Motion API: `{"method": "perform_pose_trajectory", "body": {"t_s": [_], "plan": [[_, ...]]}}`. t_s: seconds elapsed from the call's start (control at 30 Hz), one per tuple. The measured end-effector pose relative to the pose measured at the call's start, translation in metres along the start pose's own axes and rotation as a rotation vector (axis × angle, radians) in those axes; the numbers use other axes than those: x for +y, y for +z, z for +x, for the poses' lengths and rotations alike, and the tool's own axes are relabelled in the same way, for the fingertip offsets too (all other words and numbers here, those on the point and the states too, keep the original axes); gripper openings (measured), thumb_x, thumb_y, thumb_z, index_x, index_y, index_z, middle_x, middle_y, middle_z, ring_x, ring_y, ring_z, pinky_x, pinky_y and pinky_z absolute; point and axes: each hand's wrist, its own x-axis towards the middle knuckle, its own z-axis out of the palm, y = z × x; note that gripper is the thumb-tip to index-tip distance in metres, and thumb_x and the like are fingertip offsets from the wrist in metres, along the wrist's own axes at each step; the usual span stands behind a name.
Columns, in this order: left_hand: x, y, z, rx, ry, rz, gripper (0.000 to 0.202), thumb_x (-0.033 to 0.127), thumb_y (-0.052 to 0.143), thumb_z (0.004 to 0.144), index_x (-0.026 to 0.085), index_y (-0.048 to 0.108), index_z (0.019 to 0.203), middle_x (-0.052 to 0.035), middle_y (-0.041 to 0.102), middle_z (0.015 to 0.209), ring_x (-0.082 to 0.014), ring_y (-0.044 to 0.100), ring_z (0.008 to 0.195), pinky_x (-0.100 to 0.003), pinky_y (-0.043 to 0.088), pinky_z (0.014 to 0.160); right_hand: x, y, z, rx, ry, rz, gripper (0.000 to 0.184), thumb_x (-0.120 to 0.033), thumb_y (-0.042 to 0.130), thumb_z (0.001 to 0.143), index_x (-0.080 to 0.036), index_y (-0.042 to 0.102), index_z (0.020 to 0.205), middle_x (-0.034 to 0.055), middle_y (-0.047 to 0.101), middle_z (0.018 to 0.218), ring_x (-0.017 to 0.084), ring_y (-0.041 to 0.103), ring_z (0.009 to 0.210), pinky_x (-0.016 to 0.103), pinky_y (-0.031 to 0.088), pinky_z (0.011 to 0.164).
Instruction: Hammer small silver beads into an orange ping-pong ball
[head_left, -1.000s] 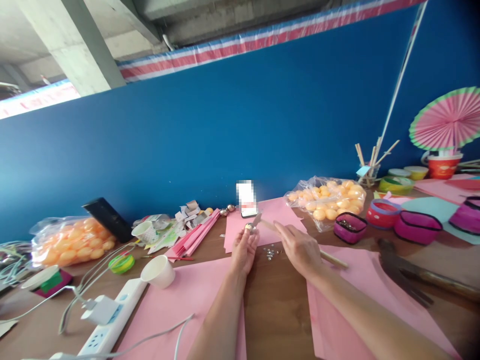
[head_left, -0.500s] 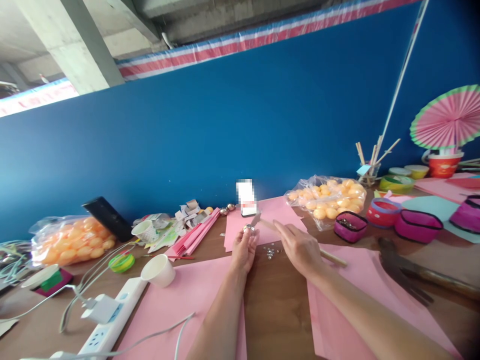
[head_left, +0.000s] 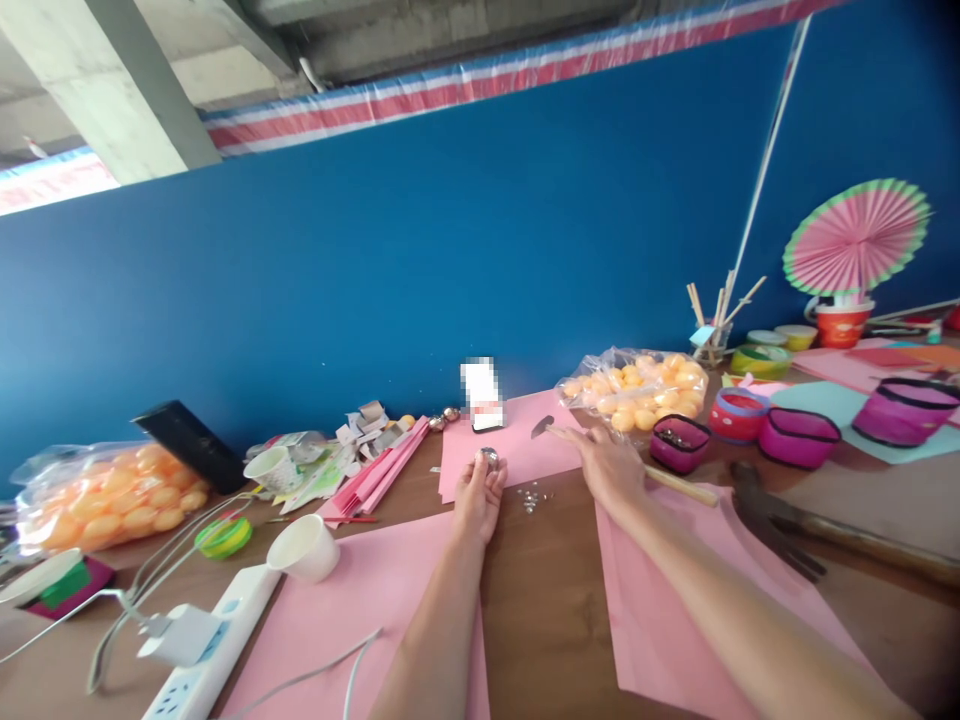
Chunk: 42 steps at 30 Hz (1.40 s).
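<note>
My left hand [head_left: 480, 498] is closed on a shiny silver ball [head_left: 489, 457], held up at the fingertips over the near edge of a pink sheet [head_left: 517, 455]. Wrapped round the pale wooden handle [head_left: 694, 488] of a small hammer is my right hand [head_left: 611, 470]. The hammer's dark head [head_left: 543, 427] points left, apart from the ball. Small clear gems [head_left: 531, 497] lie scattered on the wooden table between my hands.
A large claw hammer [head_left: 847, 525] lies at right, near purple pouches [head_left: 799, 440]. Bags of orange balls [head_left: 645, 390] stand on both sides. At left are a white cup [head_left: 304, 548], a power strip [head_left: 217, 640] with cables and folded pink paper [head_left: 382, 470]. A phone [head_left: 481, 395] leans at the back.
My right hand has drawn the hammer to the right, away from the silver ball, so its head now shows clearly. The camera view has turned slightly right.
</note>
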Motion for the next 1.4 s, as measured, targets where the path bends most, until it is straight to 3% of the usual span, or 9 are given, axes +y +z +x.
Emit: {"method": "perform_pose_trajectory", "body": {"t_s": [0.13,0.2,0.33,0.43,0.57,0.77,1.03,1.4], "plan": [[0.000,0.001,-0.002,-0.006,-0.007,0.009,0.016,0.023,0.065,0.068,0.014,0.057,0.078,-0.0038,0.064,0.075,-0.0133,0.064,0.073,-0.019,0.052,0.062,0.006,0.006,0.003,-0.087,0.039,0.008,0.037,-0.017,0.037,0.084,-0.036,0.050,0.113,0.0042,0.054,0.096,0.019,0.047,0.087,0.030,0.031,0.071],[0.001,0.001,-0.002,-0.010,-0.005,0.011,0.015,0.023,0.065,0.068,0.013,0.057,0.077,-0.0040,0.063,0.076,-0.0133,0.064,0.074,-0.019,0.052,0.063,0.004,0.002,0.003,-0.069,0.030,0.039,0.036,-0.017,0.038,0.083,-0.035,0.053,0.111,0.0048,0.054,0.099,0.020,0.046,0.090,0.031,0.031,0.075],[0.000,0.000,-0.003,-0.009,-0.009,0.000,0.016,0.022,0.064,0.069,0.014,0.058,0.080,-0.0035,0.063,0.076,-0.0130,0.064,0.074,-0.020,0.052,0.065,-0.006,-0.013,-0.002,-0.019,-0.147,0.270,0.032,-0.024,0.034,0.086,-0.029,0.055,0.110,0.0053,0.055,0.104,0.019,0.048,0.093,0.029,0.034,0.078],[0.000,-0.001,-0.004,-0.003,-0.008,0.001,0.019,0.022,0.064,0.069,0.016,0.059,0.087,-0.0037,0.064,0.079,-0.0121,0.063,0.073,-0.020,0.052,0.065,-0.014,-0.016,-0.008,-0.232,-0.358,0.486,0.026,-0.029,0.039,0.084,-0.026,0.061,0.097,0.0026,0.061,0.097,0.016,0.054,0.085,0.025,0.038,0.072],[0.000,-0.001,-0.005,-0.014,0.012,0.022,0.024,0.023,0.064,0.069,0.016,0.059,0.091,-0.0044,0.064,0.083,-0.0112,0.063,0.071,-0.019,0.052,0.062,-0.016,-0.010,-0.014,-0.412,-0.375,0.591,0.023,-0.030,0.051,0.075,-0.026,0.061,0.094,0.0006,0.063,0.088,0.015,0.057,0.073,0.023,0.039,0.063],[0.000,0.000,-0.006,-0.024,-0.039,0.074,0.027,0.027,0.063,0.070,0.015,0.058,0.093,-0.0077,0.065,0.086,-0.0113,0.063,0.068,-0.019,0.052,0.057,-0.012,-0.004,-0.011,-0.438,-0.383,0.657,0.017,-0.025,0.051,0.072,-0.025,0.064,0.083,0.0004,0.064,0.087,0.015,0.057,0.076,0.023,0.040,0.065],[0.000,-0.001,-0.006,-0.034,-0.021,0.058,0.025,0.028,0.063,0.070,0.015,0.059,0.091,-0.0068,0.064,0.083,-0.0115,0.063,0.068,-0.019,0.052,0.058,-0.014,-0.011,-0.010,-0.444,-0.339,0.745,0.023,-0.024,0.046,0.075,-0.024,0.064,0.091,0.0023,0.064,0.094,0.017,0.058,0.084,0.026,0.042,0.072],[0.000,0.001,-0.007,-0.039,-0.020,0.081,0.021,0.027,0.061,0.072,0.016,0.059,0.090,-0.0053,0.064,0.083,-0.0100,0.062,0.067,-0.018,0.051,0.058,-0.014,-0.004,-0.011,-0.448,-0.426,0.714,0.020,-0.021,0.050,0.075,-0.024,0.064,0.088,0.0015,0.062,0.092,0.015,0.057,0.081,0.023,0.040,0.072]]}}
